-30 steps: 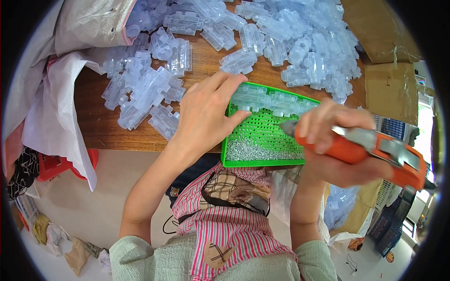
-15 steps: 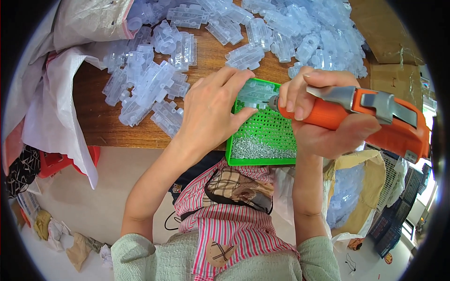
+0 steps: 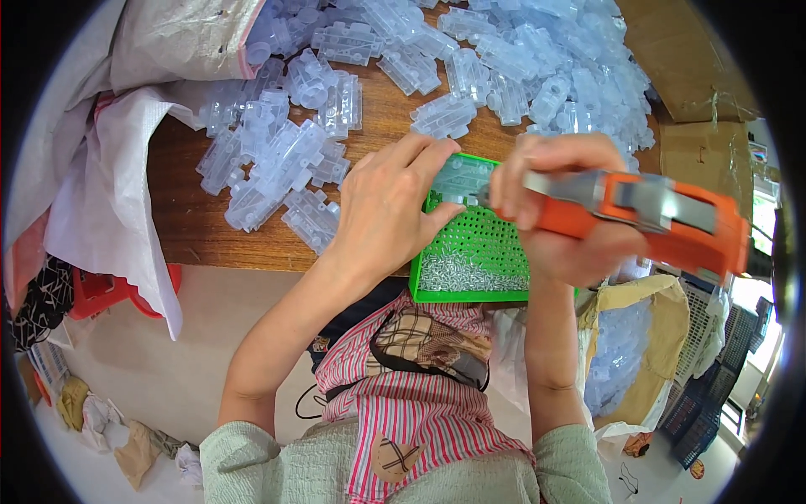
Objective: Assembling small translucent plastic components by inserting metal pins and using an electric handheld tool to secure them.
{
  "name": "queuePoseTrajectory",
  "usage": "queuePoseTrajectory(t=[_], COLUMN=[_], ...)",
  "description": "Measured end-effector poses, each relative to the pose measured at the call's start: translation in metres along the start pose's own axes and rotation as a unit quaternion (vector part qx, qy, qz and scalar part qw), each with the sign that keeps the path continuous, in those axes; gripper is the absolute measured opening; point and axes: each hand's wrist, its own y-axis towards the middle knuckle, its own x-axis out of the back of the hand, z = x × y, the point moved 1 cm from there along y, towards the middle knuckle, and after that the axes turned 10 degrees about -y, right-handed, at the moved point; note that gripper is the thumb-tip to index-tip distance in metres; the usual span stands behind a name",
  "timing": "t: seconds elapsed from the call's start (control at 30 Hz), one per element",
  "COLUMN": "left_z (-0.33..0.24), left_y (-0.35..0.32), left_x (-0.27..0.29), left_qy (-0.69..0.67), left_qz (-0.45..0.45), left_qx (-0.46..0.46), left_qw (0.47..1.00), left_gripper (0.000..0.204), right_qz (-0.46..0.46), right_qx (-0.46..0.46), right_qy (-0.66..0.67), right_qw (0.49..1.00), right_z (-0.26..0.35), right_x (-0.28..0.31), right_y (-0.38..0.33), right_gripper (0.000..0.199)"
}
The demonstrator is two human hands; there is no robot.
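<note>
The left hand (image 3: pixel 386 206) reaches over the corner of a green tray (image 3: pixel 474 296). Its thumb and pointer finger pinch a clear part (image 3: pixel 462 178) from two sides, with the thumb at the bottom edge and the finger up by the tray's top rim. The other fingers are curled close together.

The right hand (image 3: pixel 571 210) is wrapped tight around an orange and gray tool (image 3: pixel 672 214). The hand and tool look blurry. The thin tip of the tool points left, at the low edge of the clear part. I cannot tell if the tip touches it.

The clear part lies in the top of the tray, and the right hand hides the tray's right side. The tray floor is full of small holes. Lots of tiny silver screws (image 3: pixel 470 273) lie along its near side. The tray's near rim sticks out past the edge of the brown table (image 3: pixel 201 218).

A big heap (image 3: pixel 537 50) of clear parts fills the back of the table. A smaller pile (image 3: pixel 277 160) sits left of the left hand. A white sack (image 3: pixel 109 210) hangs over the table's left side. A cardboard box (image 3: pixel 705 160) stands at the right.
</note>
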Motion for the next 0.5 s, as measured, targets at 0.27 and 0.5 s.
queuePoseTrajectory(t=[0.27,0.5], left_z=[0.002,0.002], left_y=[0.000,0.002], left_x=[0.000,0.000], left_qy=[-0.011,-0.009], left_qz=[0.013,0.011], left_qx=[0.005,0.007], left_qw=[1.000,1.000], left_gripper=[0.050,0.050], right_qz=[0.000,-0.019], right_qx=[0.025,0.002], right_qy=[0.075,0.083], right_qw=[0.997,0.996], right_z=[-0.003,-0.019], right_x=[0.006,0.004], right_y=[-0.017,-0.024], right_gripper=[0.076,0.072])
